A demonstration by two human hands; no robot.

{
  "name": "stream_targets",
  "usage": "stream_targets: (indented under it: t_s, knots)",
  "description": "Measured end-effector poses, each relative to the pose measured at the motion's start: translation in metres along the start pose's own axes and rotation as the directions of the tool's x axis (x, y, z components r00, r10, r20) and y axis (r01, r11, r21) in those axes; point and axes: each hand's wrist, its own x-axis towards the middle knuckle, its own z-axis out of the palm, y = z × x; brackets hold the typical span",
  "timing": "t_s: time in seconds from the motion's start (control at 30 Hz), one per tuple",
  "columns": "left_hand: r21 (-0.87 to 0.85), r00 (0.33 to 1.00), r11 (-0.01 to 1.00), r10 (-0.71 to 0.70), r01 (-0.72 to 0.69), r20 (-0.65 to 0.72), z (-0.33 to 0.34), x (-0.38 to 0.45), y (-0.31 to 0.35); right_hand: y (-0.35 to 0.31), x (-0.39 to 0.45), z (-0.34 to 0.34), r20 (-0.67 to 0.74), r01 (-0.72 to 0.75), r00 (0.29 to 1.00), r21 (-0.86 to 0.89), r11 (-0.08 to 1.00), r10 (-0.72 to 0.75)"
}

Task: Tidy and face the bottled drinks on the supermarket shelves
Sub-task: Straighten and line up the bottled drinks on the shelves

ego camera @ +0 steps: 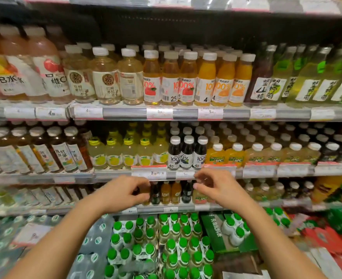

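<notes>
our left hand (123, 191) curls round a small amber bottle (146, 193) at lower centre of the frame; our right hand (216, 188) pinches the pink-labelled bottle (200, 196). we judge them rigid, full, slick; grip mid-body.

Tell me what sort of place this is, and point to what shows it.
A supermarket drinks aisle, most likely. Tiered shelves carry rows of bottled drinks, such as the orange juice bottles, all facing forward. Price tags run along the shelf edges, and shrink-wrapped packs of green-capped bottles are stacked below.
</notes>
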Motion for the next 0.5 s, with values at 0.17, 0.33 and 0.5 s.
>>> stream_targets:
  t_s: [0.17, 0.33, 0.5]
  knots:
    - [-0.034, 0.983, 0.993, -0.108, 0.114, 0.147, 0.057, 0.012, -0.058, 0.037, 0.018, 0.076, 0.222, -0.063, 0.969, -0.191, 0.98, 0.106]
    - [-0.103, 0.967, 0.968, -0.215, 0.23, 0.141, 0.107, 0.04, -0.103, 0.06, 0.053, 0.136, 0.331, -0.071, 0.928, -0.297, 0.952, 0.172]
    - [-0.073, 0.973, 0.97, -0.228, 0.23, 0.04, 0.151, 0.086, -0.135, 0.077, 0.106, 0.19, 0.259, -0.096, 0.943, -0.387, 0.917, 0.208]
